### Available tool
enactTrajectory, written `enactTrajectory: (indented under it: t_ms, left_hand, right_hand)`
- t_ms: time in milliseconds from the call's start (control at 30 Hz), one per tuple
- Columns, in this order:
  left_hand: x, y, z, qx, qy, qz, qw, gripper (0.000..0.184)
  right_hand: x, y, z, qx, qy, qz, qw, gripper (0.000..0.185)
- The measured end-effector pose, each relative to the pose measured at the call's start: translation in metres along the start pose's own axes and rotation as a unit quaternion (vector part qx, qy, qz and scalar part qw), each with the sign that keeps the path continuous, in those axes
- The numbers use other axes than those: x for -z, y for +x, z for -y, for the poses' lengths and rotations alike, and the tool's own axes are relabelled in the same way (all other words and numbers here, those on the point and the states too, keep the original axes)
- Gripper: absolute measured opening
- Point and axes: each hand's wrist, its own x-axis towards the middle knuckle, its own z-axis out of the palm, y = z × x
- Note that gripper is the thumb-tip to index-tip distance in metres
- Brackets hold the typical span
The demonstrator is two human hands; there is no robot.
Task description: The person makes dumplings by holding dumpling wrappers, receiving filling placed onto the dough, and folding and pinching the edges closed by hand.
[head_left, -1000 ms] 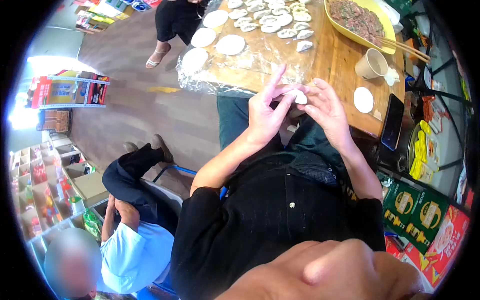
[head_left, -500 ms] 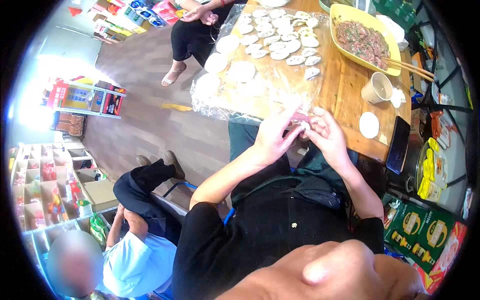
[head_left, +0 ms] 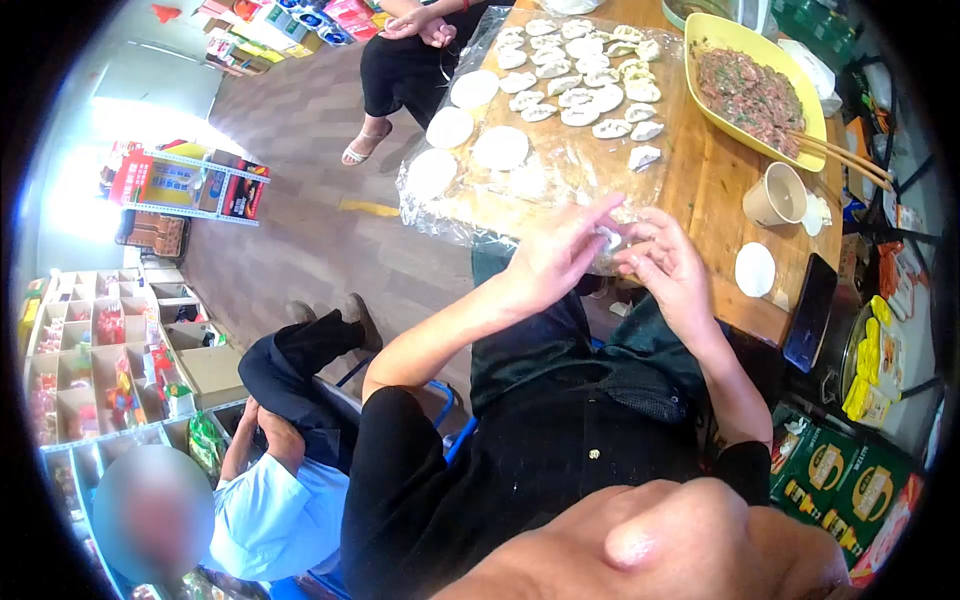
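Note:
Between my two hands, over the near edge of the table, is a small white dumpling [head_left: 609,240], partly hidden by fingers. My left hand [head_left: 555,252] holds its left side with thumb and fingers, the index finger stretched forward. My right hand [head_left: 668,262] has curled fingers and thumb at its right side. Beyond them, rows of finished dumplings [head_left: 578,75] lie on plastic film on the wooden table. Round flat wrappers [head_left: 500,148] lie to their left. A single wrapper [head_left: 755,270] sits right of my right hand.
A yellow bowl [head_left: 720,32] of meat filling with chopsticks [head_left: 845,160] stands at the back right. Nearby are a paper cup [head_left: 776,195] and a phone [head_left: 811,312] at the table's edge. One person sits across at the left, another person [head_left: 285,515] sits at lower left.
My fingers have loosened around the dumpling and my hands have spread slightly apart. The whole view has shifted, with the table appearing a little farther right and lower.

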Motion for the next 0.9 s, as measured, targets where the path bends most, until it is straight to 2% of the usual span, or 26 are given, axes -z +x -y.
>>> enactTrajectory:
  t_ms: [100,133,200,300,367,400,467,633,733,767,833,900]
  left_hand:
    - [0.013,0.014,0.019,0.019,0.036,-0.032,0.999,0.053]
    - [0.02,0.024,0.029,0.014,0.089,-0.044,0.995,0.054]
    - [0.033,0.042,0.047,0.022,0.171,-0.051,0.984,0.054]
    - [0.036,0.061,0.082,0.035,0.209,-0.07,0.975,0.054]
    - [0.033,0.062,0.099,0.038,0.228,-0.06,0.971,0.055]
    - [0.032,0.063,0.098,0.05,0.257,-0.032,0.965,0.056]
    - [0.027,0.061,0.107,0.051,0.297,0.004,0.953,0.06]
    - [0.021,0.057,0.115,0.066,0.281,-0.024,0.957,0.061]
    - [0.024,0.059,0.111,0.053,0.245,-0.018,0.968,0.058]
    - [0.025,0.061,0.112,0.035,0.24,-0.005,0.97,0.061]
    - [0.022,0.062,0.111,-0.043,0.24,-0.057,0.968,0.059]
    - [0.023,0.061,0.111,-0.04,0.243,-0.059,0.967,0.058]
  right_hand:
    - [0.004,0.002,0.012,0.044,-0.045,-0.031,0.998,0.045]
    - [0.007,0.001,0.013,0.059,-0.046,-0.041,0.996,0.041]
    - [0.017,0.001,0.014,0.061,-0.077,-0.043,0.994,0.039]
    - [0.023,0.005,0.015,0.073,-0.106,-0.052,0.99,0.034]
    - [0.027,0.005,0.009,0.097,-0.095,-0.057,0.989,0.035]
    - [0.026,0.005,0.004,0.11,-0.048,-0.071,0.99,0.037]
    - [0.028,0.004,0.0,0.111,-0.041,-0.075,0.99,0.038]
    - [0.025,-0.001,0.003,0.102,-0.065,-0.073,0.99,0.038]
    - [0.015,-0.008,0.013,0.093,-0.079,-0.067,0.99,0.031]
    - [0.013,-0.008,0.015,0.089,-0.077,-0.068,0.991,0.029]
    - [0.012,-0.012,0.015,0.113,-0.069,-0.052,0.99,0.026]
    - [0.013,-0.015,0.024,0.122,-0.081,-0.042,0.988,0.024]
